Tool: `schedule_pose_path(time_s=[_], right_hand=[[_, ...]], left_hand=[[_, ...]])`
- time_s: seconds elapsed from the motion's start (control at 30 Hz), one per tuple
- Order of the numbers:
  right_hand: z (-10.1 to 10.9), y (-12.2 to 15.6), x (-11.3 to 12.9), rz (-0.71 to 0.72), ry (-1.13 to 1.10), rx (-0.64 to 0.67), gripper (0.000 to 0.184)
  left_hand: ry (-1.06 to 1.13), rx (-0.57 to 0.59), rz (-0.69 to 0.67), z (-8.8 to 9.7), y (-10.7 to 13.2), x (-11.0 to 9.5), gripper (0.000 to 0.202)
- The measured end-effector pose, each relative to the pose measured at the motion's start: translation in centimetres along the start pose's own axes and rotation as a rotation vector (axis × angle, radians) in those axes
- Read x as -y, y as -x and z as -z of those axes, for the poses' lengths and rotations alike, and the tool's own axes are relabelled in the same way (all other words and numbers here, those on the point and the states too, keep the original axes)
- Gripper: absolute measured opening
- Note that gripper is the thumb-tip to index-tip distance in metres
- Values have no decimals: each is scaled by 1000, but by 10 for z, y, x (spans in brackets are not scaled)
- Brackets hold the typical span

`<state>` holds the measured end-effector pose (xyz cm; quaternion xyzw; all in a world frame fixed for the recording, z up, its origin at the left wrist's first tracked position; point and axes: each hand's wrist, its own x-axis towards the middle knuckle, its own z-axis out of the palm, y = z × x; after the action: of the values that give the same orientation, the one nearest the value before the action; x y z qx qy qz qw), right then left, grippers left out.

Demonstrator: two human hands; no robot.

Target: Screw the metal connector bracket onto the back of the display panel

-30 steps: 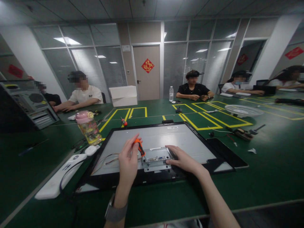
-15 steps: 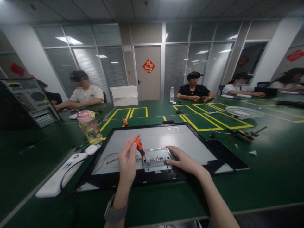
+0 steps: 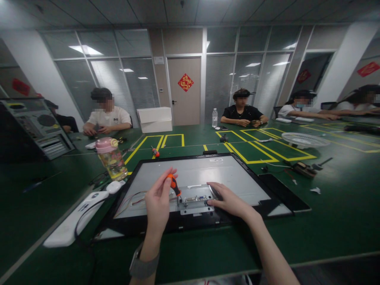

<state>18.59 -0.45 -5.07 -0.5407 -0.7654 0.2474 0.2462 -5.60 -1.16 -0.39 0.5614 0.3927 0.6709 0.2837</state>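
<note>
My left hand [image 3: 158,200] is closed around the handle of an orange and black screwdriver [image 3: 174,184]. The tool tilts down, its lower end at the left side of a metal bracket [image 3: 196,211] with a row of connector ports. My right hand [image 3: 230,202] grips the bracket's right side, thumb and fingers apart around it; a dark shape between them is hard to make out. Beneath both lies a flat monitor panel [image 3: 237,174] with a black frame, face unclear. Thin wires [image 3: 138,198] run across it left of my left hand.
A white power strip [image 3: 75,219] and a pink-lidded bottle [image 3: 110,160] stand left of the panel. A black slab [image 3: 283,192] lies on its right, with a tool [image 3: 304,169] beyond. An open computer case [image 3: 38,126] is far left. Several people sit across the table.
The screwdriver handle has shifted slightly left, and the fingers of my left hand have changed position on it. My right hand stays on the bracket. A person at the far left has drawn their hands in.
</note>
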Motion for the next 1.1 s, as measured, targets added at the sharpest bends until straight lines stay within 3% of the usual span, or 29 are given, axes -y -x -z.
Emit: schedule_pose_path(time_s=[0.17,0.33,0.43,0.6,0.83,1.1], right_hand=[[-1,0,-2,-8,-4,6,70],[0,0,0,-7,5,4,68],[0,0,0,-5,9,2,68],[-1,0,-1,-7,0,0,69],[-1,1,-2,-5,2,-5,68],[-1,1,0,4,6,-2,69]], left_hand=[[-109,-72,-103,0,-2,3,24],[-9,1,17,1,-1,4,35],[-31,16,-10,-1,0,3,33],[-146,-91,-116,0,-1,4,22],[-13,-17,21,3,-1,3,37],[-95,-73,-95,1,0,2,23]])
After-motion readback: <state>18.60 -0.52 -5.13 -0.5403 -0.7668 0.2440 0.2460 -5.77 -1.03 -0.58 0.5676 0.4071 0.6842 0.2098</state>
